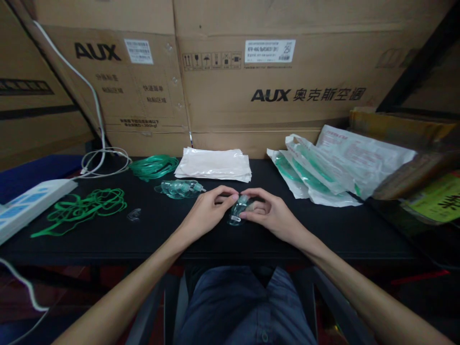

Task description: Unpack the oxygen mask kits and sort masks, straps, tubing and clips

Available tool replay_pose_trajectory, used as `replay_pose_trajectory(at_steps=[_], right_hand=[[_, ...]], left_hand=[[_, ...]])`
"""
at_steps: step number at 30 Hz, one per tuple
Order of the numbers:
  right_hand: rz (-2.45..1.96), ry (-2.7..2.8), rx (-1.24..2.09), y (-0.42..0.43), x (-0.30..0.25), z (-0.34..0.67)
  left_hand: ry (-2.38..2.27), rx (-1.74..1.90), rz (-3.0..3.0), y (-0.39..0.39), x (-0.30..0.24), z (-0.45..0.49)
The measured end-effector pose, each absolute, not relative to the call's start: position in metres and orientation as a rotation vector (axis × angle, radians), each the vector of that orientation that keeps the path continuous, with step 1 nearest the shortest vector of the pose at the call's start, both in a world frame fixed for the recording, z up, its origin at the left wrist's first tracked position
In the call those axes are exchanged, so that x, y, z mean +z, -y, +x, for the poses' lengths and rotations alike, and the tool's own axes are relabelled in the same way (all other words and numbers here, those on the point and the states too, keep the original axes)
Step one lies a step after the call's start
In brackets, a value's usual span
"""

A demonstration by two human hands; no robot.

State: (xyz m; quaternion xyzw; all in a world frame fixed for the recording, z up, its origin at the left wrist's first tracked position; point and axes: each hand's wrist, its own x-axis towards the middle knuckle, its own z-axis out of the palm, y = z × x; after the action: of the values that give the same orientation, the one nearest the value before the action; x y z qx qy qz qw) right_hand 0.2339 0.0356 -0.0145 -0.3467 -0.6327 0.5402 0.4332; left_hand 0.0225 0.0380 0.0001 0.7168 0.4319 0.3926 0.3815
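Observation:
A clear green-tinted oxygen mask [235,216] with a small metal nose strip rests on the black table between my hands. My right hand [268,209] is closed around its right side, fingers curled on it. My left hand [212,206] pinches at the mask's upper end, thumb and index finger together near the right hand's fingertips. What lies exactly between the left fingertips is too small to make out. Just left of my hands, several more clear masks [179,189] lie nested in a stack.
Left of the hands are green elastic straps [89,206], small clear pieces [134,215], coiled green tubing [154,166] and a power strip [34,201]. White flat bags [214,164] lie behind. Packaged mask sets [312,167] are at right. A cardboard wall [215,110] closes the back.

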Motion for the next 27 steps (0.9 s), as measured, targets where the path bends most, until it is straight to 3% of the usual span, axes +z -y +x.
replay_pose_trajectory(at_steps=[11,27], right_hand=[[-0.818,1.506,1.067,-0.033,-0.015,0.235],[-1.084,1.79,0.825,-0.036,-0.005,0.231]], left_hand=[[-0.909,0.888,1.299,-0.036,0.001,0.019],[-1.055,1.065,1.363,-0.035,0.009,0.017]])
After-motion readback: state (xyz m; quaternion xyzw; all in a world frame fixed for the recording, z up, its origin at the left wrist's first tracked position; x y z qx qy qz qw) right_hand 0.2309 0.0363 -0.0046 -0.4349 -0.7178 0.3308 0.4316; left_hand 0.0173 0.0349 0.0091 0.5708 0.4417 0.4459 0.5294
